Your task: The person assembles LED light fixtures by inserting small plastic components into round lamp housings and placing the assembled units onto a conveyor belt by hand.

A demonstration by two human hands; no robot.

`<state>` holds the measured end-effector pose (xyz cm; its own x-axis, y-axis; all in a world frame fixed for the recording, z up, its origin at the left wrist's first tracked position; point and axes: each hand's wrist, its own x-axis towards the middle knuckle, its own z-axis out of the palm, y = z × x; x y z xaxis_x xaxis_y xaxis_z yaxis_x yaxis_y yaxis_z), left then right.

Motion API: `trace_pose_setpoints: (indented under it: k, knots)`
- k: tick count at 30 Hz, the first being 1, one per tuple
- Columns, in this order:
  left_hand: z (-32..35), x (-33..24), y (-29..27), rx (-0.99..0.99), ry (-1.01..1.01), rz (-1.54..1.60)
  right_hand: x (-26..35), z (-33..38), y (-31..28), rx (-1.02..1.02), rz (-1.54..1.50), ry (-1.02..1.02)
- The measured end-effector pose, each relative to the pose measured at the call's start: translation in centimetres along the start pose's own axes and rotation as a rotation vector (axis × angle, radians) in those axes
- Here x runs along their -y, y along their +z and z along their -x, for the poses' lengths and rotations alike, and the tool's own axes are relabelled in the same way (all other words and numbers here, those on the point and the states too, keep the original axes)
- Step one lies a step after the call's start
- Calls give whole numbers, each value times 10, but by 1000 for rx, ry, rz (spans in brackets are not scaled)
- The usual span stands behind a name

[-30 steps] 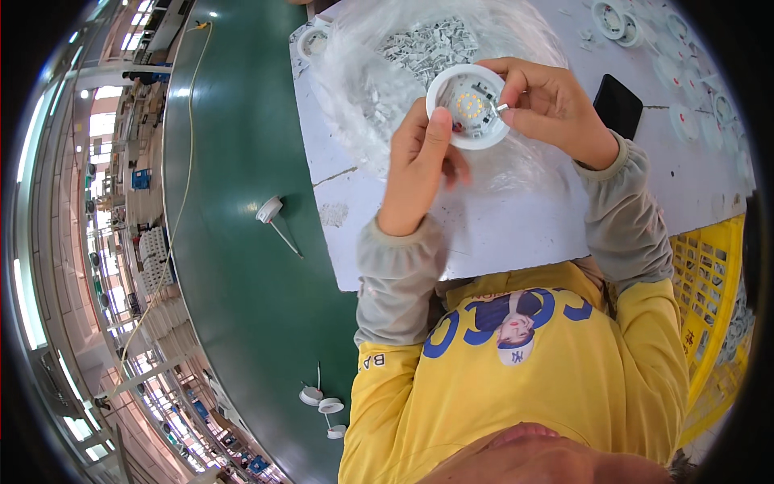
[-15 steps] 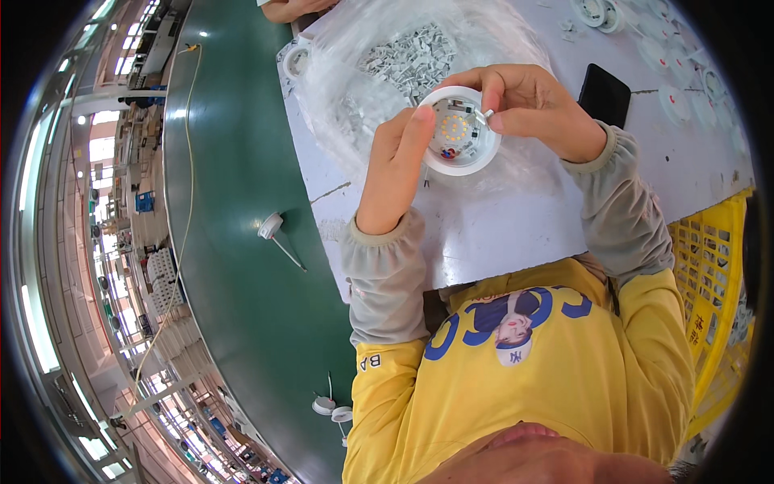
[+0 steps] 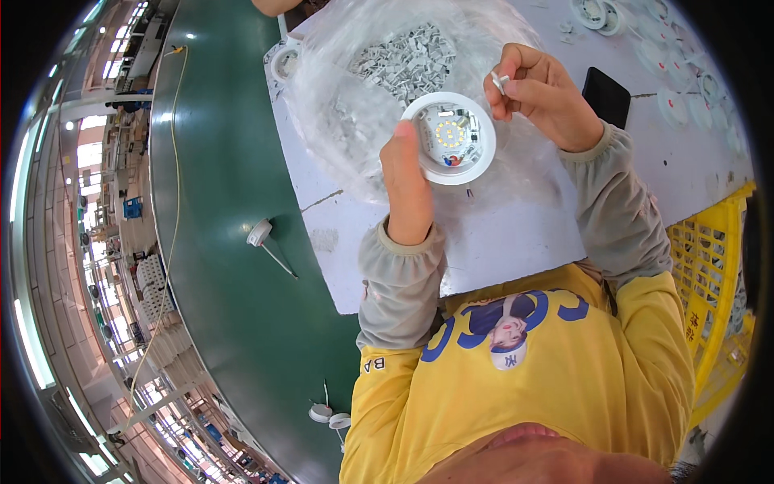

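A round white downlight housing (image 3: 485, 155) is gripped at its left rim by my left hand (image 3: 405, 181), its open face turned up. Inside it shows a circuit board with a ring of yellow LEDs and some red and blue wire at the lower part. Just off its upper right, my right hand (image 3: 540, 93) pinches a small white plastic clip (image 3: 500, 81) between thumb and fingers. The clip is apart from the housing. Behind both hands lies a clear plastic bag (image 3: 322, 105) spread around a heap of small white clips (image 3: 411, 63).
A black phone (image 3: 606, 97) lies right of my right hand. Several clear discs and white lamp rings (image 3: 592, 12) cover the far right of the white table (image 3: 516, 242). A yellow basket (image 3: 709, 258) stands at the right. Lamps with wires (image 3: 260, 232) rest on the green surface (image 3: 234, 315).
My right hand has drawn up and away from the housing with a small white clip, where earlier it touched the rim. The left hand has turned slightly, still holding the housing.
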<state>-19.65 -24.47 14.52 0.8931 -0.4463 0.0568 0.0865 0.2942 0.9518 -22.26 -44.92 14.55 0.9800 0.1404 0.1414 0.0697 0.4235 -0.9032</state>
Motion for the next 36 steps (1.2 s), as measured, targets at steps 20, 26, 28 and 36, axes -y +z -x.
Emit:
trace_pose_setpoints:
  k: [20,26,28,36]
  knots:
    - [12,3,7,25,-133,198,3,20,24,-141,654,-342]
    - [9,5,-2,49,-163,149,7,24,26,-163,709,-385]
    - [9,3,5,-12,-156,140,5,25,27,-173,697,-390]
    - [9,11,1,10,-108,119,3,29,32,-220,1072,-566]
